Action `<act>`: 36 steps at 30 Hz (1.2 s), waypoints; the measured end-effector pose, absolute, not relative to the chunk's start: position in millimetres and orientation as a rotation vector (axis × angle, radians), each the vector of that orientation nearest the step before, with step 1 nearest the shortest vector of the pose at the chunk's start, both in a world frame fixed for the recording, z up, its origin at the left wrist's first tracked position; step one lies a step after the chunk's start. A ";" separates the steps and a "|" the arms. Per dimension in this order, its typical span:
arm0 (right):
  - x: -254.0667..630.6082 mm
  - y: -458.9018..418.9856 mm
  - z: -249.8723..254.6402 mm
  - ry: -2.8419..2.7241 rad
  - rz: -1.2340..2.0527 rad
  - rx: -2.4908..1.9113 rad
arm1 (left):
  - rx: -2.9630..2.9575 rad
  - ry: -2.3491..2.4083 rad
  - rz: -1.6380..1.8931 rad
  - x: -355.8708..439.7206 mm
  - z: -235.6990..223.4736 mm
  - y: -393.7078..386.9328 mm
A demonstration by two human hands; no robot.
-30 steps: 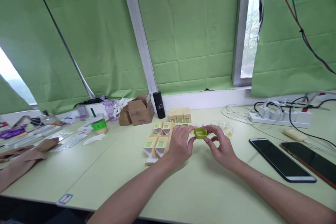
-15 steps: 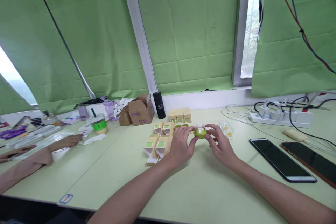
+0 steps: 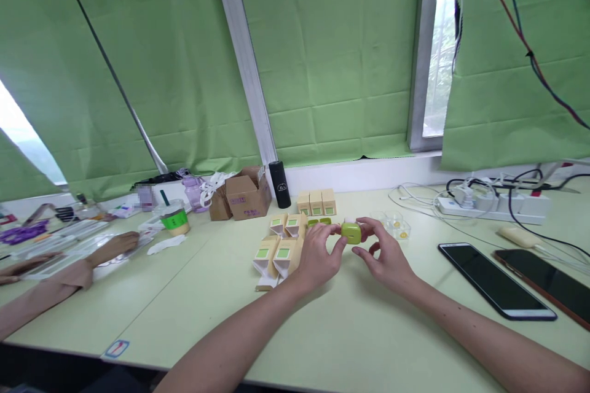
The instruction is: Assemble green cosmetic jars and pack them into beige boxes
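Head view, both hands — left hand [image 3: 318, 255], right hand [image 3: 386, 255] — fingertips pinched together on small green case [image 3: 351, 233]

No text can be read. Purple print is seen on the brown carton [image 3: 246, 196] far left of the held green case [image 3: 351, 233], and a white mark on the black cylinder [image 3: 279, 183] behind it; both are illegible.

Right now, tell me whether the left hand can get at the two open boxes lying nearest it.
Probably yes: the left hand sits just right of those open boxes with nothing between, though its fingers pinch the green case together with the right hand.
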State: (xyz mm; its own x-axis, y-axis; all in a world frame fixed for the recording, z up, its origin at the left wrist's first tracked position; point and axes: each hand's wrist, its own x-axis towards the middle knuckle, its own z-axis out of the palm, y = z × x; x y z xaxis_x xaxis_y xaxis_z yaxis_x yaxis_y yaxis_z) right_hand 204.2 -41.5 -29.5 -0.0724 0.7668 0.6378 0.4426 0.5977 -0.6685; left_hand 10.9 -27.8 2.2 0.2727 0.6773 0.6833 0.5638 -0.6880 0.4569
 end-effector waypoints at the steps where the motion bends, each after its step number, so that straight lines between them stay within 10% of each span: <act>1: 203.9 -41.3 -29.8 -1.701 0.349 -1.004 | 2.402 1.185 1.376 11.2 1.8 -27.8; 36: 202.7 -36.3 -32.5 -1.508 0.764 -0.860 | 2.833 0.992 1.376 -0.8 4.1 -21.0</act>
State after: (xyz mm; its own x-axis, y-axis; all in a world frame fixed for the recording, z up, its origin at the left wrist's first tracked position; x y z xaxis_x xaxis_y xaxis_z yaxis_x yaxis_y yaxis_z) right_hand 202.7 -36.3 -32.5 -0.0490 0.8578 0.5116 0.0945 0.5139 -0.8526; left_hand -0.8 -21.0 4.1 0.4756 0.4456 0.7584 0.5787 -0.8078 0.1117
